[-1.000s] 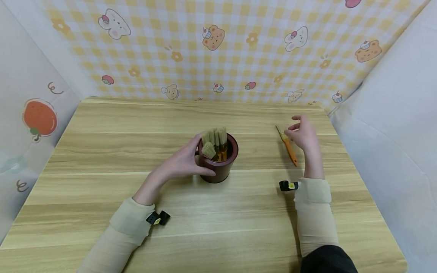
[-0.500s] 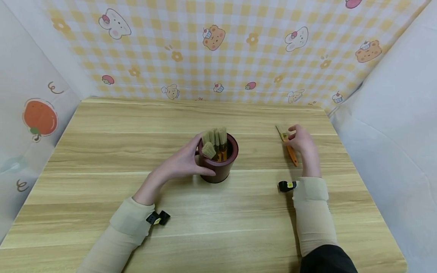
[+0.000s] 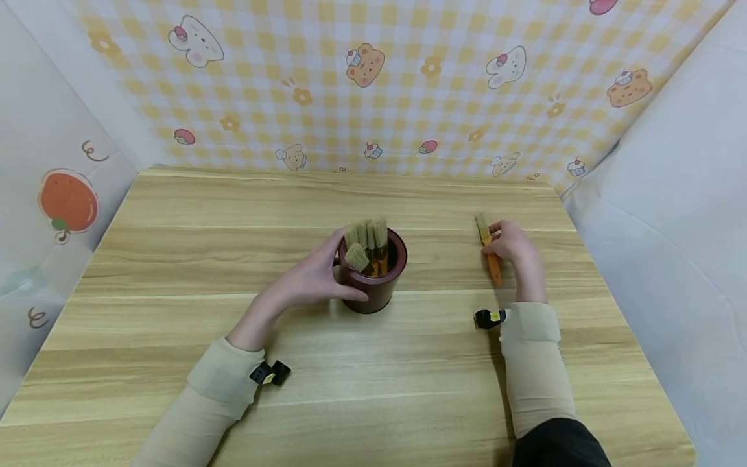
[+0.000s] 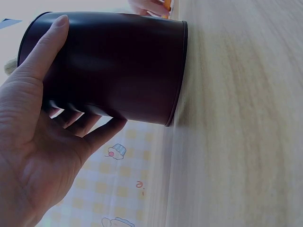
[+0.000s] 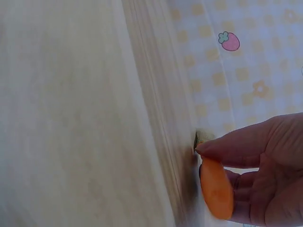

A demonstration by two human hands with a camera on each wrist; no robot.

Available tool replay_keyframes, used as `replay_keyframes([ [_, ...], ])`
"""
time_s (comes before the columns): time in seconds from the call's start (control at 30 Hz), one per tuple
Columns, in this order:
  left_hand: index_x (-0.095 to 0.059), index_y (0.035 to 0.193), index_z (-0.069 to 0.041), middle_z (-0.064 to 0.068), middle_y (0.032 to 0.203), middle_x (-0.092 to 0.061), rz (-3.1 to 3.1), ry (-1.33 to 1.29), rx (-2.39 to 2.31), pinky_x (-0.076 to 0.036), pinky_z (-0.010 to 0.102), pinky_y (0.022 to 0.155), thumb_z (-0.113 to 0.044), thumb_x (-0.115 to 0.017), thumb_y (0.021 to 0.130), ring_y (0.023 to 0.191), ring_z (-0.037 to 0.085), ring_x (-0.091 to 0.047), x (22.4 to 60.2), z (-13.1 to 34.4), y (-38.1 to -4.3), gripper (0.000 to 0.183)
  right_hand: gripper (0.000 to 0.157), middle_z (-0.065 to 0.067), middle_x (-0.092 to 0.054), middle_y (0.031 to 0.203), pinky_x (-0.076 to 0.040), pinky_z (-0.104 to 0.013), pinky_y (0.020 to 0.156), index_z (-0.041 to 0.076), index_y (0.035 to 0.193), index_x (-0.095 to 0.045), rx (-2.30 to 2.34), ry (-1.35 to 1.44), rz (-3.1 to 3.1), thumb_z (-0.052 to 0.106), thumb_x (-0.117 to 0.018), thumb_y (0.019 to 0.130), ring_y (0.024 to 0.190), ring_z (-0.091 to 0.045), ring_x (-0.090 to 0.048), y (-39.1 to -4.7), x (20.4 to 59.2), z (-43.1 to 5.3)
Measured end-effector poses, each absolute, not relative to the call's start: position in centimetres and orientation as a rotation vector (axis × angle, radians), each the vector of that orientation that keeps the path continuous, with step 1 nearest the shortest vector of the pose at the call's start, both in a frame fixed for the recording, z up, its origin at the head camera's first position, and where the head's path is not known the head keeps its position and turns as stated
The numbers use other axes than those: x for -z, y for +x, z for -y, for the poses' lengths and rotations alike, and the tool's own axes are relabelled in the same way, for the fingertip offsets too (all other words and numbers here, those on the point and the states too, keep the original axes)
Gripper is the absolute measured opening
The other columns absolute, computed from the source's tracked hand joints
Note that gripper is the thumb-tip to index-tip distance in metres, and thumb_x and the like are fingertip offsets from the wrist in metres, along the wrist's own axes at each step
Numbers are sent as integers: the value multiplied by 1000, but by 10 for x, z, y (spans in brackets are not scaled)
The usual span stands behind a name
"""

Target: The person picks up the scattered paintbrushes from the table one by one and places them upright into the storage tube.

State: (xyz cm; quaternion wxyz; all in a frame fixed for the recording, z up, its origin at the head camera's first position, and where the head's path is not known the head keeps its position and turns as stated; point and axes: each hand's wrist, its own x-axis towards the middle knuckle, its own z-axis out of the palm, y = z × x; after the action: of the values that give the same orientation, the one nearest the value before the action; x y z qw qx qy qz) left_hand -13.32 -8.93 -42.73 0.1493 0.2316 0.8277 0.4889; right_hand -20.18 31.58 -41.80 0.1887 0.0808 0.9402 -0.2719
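Note:
A dark reddish-brown cup (image 3: 371, 297) stands upright near the middle of the table, and my left hand (image 3: 309, 275) grips its left side, thumb across the front and fingers behind. Several paintbrushes (image 3: 373, 243) stand in the cup with their pale bristles up, one leaning left. To the right, my right hand (image 3: 510, 245) pinches a single paintbrush (image 3: 493, 263) near the top of its orange handle. Its bristles point toward the back wall. The right wrist view shows thumb and fingers closed round the orange handle (image 5: 216, 189).
The wooden table (image 3: 373, 389) ends at a yellow checked cloth (image 3: 327, 117) at the back. White sheets (image 3: 671, 214) hang along both sides. Small black cameras sit on both wrists, such as the right wrist camera (image 3: 489, 318).
My right hand has come down and toward me onto the lone paintbrush and now pinches it. The brush has turned a little. My left hand and the cup stay in place.

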Motion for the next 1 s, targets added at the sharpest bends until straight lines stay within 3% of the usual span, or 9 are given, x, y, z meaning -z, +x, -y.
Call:
replay_keyframes([
  [0.2,-22,161,-32,5,159,-41,-2381,677,-1411,-31,55,125,-42,-97,68,150,27,-38,428,90,-133,119,60,-26,-53,122,-51,-26,72,-9,145,-39,894,223,-2672,7,-66,94,95,-28,-58,-201,413,-310],
  [0.33,-22,161,-33,4,160,-40,-2387,680,-1404,-30,55,126,-42,-97,68,152,27,-36,427,90,-133,120,56,-18,-53,105,-53,-23,64,-8,142,-40,1065,172,-2747,4,-66,94,79,-19,-56,-200,404,-302],
  [0.63,-22,161,-35,3,160,-40,-2401,678,-1389,-29,54,126,-44,-96,69,152,25,-36,427,90,-133,118,52,-9,-53,106,-53,-14,65,1,141,-44,1258,80,-2906,9,-68,96,96,-21,-58,-185,373,-268],
  [0.77,-22,161,-33,3,159,-41,-2389,685,-1402,-30,54,126,-43,-96,69,151,25,-37,427,90,-133,118,49,-4,-55,103,-52,-15,68,6,138,-47,1401,13,-2958,12,-70,96,94,-16,-59,-174,359,-249],
  [1.0,-22,161,-33,3,160,-40,-2386,667,-1402,-30,55,126,-44,-97,68,151,26,-37,426,90,-132,119,40,4,-52,98,-56,-16,70,11,124,-52,1883,-232,-2887,3,-73,92,87,-10,-60,-156,344,-219],
])
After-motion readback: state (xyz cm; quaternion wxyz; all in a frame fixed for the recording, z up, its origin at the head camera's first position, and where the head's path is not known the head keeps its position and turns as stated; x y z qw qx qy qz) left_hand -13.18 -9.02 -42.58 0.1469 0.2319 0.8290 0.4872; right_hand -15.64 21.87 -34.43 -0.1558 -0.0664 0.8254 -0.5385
